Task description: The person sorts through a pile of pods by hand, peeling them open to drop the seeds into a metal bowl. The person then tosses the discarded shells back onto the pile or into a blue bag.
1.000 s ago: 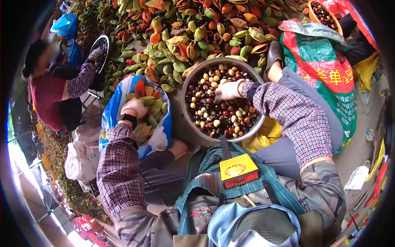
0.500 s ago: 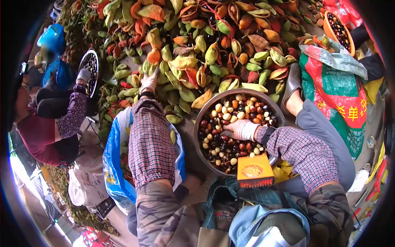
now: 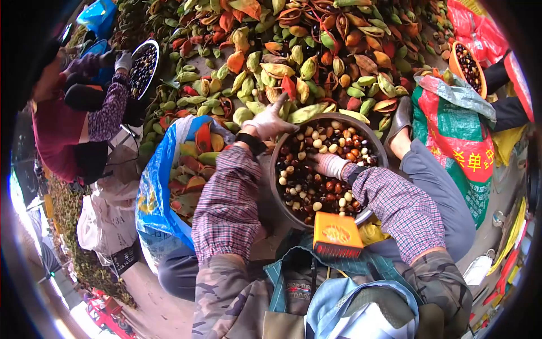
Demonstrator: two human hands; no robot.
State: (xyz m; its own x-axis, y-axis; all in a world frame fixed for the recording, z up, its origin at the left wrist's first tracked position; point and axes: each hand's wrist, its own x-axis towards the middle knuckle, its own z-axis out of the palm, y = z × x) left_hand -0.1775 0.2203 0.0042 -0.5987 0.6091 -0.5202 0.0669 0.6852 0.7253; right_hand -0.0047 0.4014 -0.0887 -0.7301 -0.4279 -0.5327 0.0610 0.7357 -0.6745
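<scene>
Gloved left hand (image 3: 270, 121) reaches onto the pod pile (image 3: 316, 51); gloved right hand (image 3: 328, 165) rests inside the seed-filled metal basin (image 3: 379, 146).

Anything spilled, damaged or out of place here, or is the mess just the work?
Nothing stands out. The seeds stay inside the metal basin, where the right hand rests. The left hand reaches into the pod pile on the ground. Split husks fill the blue sack.

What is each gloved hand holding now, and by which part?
The left hand grips a green pod by its near end. The right hand rests among seeds in the metal bowl; its hold cannot be told.
</scene>
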